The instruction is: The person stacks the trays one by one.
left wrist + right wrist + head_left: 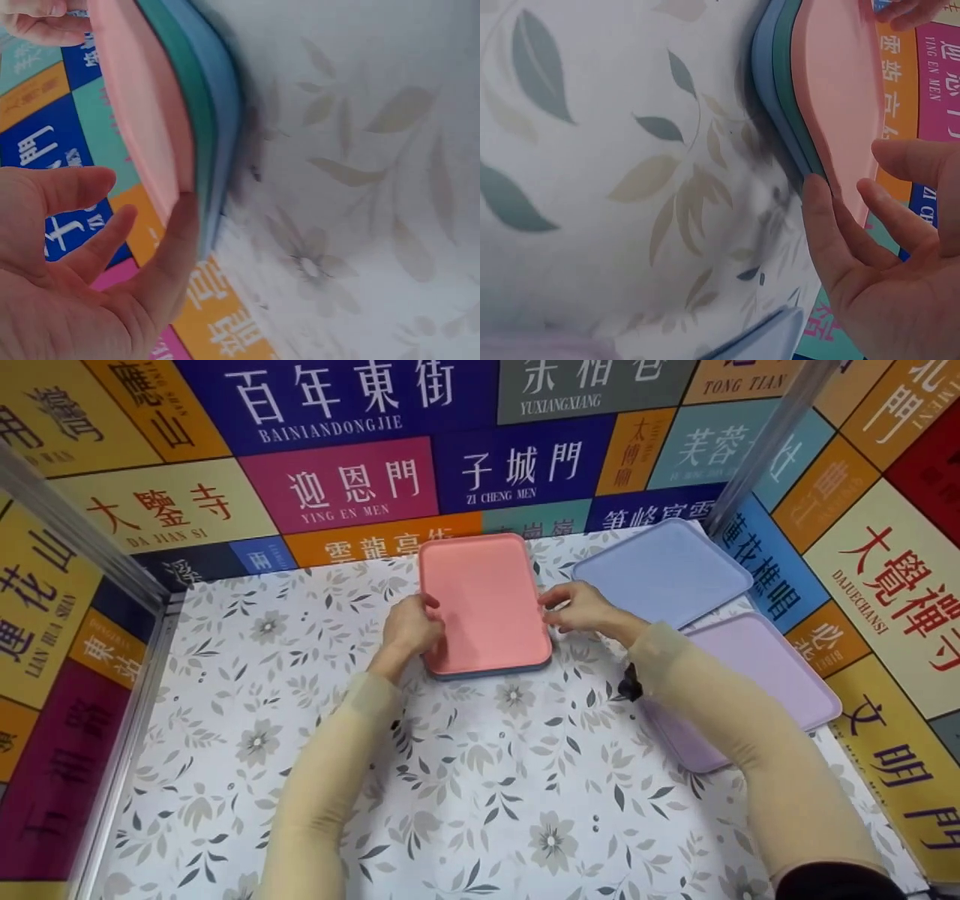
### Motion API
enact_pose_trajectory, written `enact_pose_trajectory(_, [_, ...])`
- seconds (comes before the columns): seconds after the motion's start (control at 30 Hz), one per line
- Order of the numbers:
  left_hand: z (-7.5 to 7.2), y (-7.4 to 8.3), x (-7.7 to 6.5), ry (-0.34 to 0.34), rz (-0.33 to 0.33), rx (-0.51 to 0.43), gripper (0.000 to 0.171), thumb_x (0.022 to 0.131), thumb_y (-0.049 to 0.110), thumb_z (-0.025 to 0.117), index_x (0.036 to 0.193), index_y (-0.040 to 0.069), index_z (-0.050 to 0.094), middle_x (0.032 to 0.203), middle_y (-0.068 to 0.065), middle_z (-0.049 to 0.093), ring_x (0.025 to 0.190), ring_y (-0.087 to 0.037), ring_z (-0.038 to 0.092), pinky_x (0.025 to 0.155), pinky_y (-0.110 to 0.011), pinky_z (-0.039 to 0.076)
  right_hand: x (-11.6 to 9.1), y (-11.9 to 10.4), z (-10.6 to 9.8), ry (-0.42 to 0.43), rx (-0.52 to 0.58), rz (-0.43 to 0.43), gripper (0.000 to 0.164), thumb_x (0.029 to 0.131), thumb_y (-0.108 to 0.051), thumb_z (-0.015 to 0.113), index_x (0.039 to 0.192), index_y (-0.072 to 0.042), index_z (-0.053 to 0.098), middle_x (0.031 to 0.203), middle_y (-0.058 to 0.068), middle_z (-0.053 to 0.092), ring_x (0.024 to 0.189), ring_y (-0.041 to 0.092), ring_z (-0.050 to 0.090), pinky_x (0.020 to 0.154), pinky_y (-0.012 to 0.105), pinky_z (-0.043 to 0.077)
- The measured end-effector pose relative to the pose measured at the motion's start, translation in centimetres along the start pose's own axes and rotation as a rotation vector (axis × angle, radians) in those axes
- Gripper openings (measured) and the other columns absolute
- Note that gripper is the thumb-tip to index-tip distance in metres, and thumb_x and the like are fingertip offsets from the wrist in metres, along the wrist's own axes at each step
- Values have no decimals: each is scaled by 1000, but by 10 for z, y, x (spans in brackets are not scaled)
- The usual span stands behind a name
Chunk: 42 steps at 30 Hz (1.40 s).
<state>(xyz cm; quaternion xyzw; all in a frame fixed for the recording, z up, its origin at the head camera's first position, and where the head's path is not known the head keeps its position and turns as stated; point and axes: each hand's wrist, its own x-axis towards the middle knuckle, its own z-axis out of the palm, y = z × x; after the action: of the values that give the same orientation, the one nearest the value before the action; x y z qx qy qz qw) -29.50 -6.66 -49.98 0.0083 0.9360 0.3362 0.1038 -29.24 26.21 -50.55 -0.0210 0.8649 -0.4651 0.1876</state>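
Note:
A pink rectangular tray lies on top of a stack, above a green tray and a blue tray whose edges show in both wrist views. The left hand is at the stack's left long side, one extended finger touching the pink rim in the left wrist view. Opposite it, the right hand has its fingertips against the stack's right side, with the thumb held away from the rim in the right wrist view. Neither hand curls around the trays.
To the right on the floral-patterned tabletop lie a periwinkle-blue tray and a lilac tray, which the right forearm partly covers. Colourful panels with Chinese lettering stand behind and along both sides, with metal posts at the corners.

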Motion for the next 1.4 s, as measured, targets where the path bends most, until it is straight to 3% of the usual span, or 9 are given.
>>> enact_pose_trajectory(0.17, [3,14,-8,15,32,62,47,95,19,69,141,12,73,132,-15,77,119,-33,71,106,-48,59,-11,6,-12,-22,-52,9,50,102,-14,76,148,3,67,151,29,66,95,15,73,83,26,67])
enact_pose_trajectory(0.4, [13,41,-17,3,82,-20,39,99,20,75,137,11,76,133,-14,78,121,-32,72,107,-47,60,-27,19,-30,-13,-24,-2,52,101,-9,76,149,8,64,152,35,63,91,2,67,78,22,66])
enact_pose_trajectory(0.57, [28,57,-23,-66,87,-62,38,101,21,77,138,10,76,125,-11,80,114,-28,74,102,-42,62,-39,26,-45,12,-24,-8,52,101,-8,76,149,9,63,150,35,63,90,-2,66,74,16,62])
enact_pose_trajectory(0.9, [48,69,-32,-184,98,-136,38,104,21,76,140,9,74,127,-9,77,111,-24,72,97,-38,63,-57,47,-69,46,-58,27,57,103,-15,77,153,6,61,154,33,62,90,-4,67,77,15,60])
enact_pose_trajectory(1.1, [65,79,-39,-196,180,-138,38,101,20,76,137,7,76,127,-13,80,117,-28,75,103,-41,64,-72,61,-89,129,-118,32,55,103,-18,77,151,6,64,152,33,65,97,-8,62,80,9,54])
enact_pose_trajectory(1.13, [75,76,-31,-192,200,-132,38,100,23,78,134,8,77,125,-12,81,115,-26,76,101,-40,65,-74,64,-93,145,-124,32,55,103,-18,78,151,6,64,152,32,66,98,-9,62,82,7,52])
enact_pose_trajectory(1.23, [85,85,-32,-200,229,-131,39,97,23,79,132,8,78,122,-12,83,114,-26,78,100,-39,66,-82,72,-106,167,-126,62,57,105,-21,77,153,4,63,156,31,64,119,6,66,87,5,47])
enact_pose_trajectory(1.37, [93,103,-49,-214,245,-141,44,98,20,77,139,5,74,122,-13,82,111,-27,77,99,-39,65,-94,84,-123,176,-122,119,59,108,-26,73,158,2,58,161,31,59,143,32,56,89,6,45])
enact_pose_trajectory(1.4, [104,102,-46,-203,260,-139,46,97,24,78,140,7,74,119,-11,82,108,-25,76,97,-38,65,-97,88,-128,184,-126,127,60,108,-26,73,158,2,58,161,32,58,144,33,55,89,7,46])
